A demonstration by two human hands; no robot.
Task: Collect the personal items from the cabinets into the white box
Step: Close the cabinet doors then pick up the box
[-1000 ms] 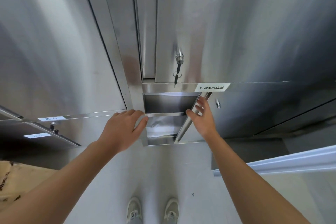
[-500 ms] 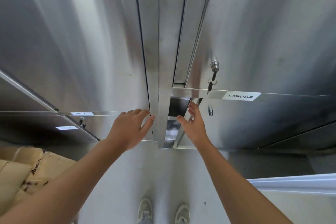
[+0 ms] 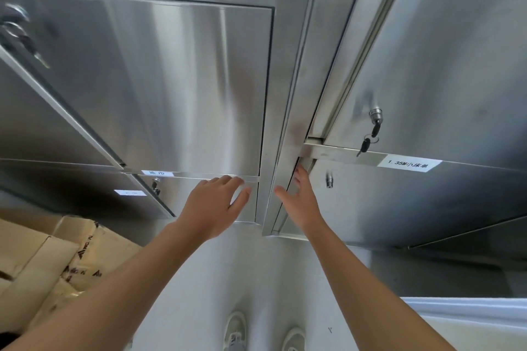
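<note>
I face a wall of stainless steel cabinets. My right hand (image 3: 301, 202) lies flat with straight fingers on the left edge of the low cabinet door (image 3: 399, 202) that carries a small lock knob (image 3: 329, 179); the door stands almost against its frame. My left hand (image 3: 214, 202) hovers with spread, relaxed fingers before the bottom edge of the neighbouring door (image 3: 185, 88), holding nothing. A rim of the white box (image 3: 467, 309) shows at the bottom right. No personal item is in sight.
Keys hang from the lock (image 3: 373, 125) of the upper right door, above a white label (image 3: 409, 165). Cardboard boxes (image 3: 48, 259) are stacked on the floor at lower left. Open doors jut out at left (image 3: 57, 105). My shoes (image 3: 263, 333) stand on the grey floor.
The low right door has swung nearly closed under my right hand; the dark compartment seen before is hidden. The view has shifted left and up. My left hand stayed near the frame.
</note>
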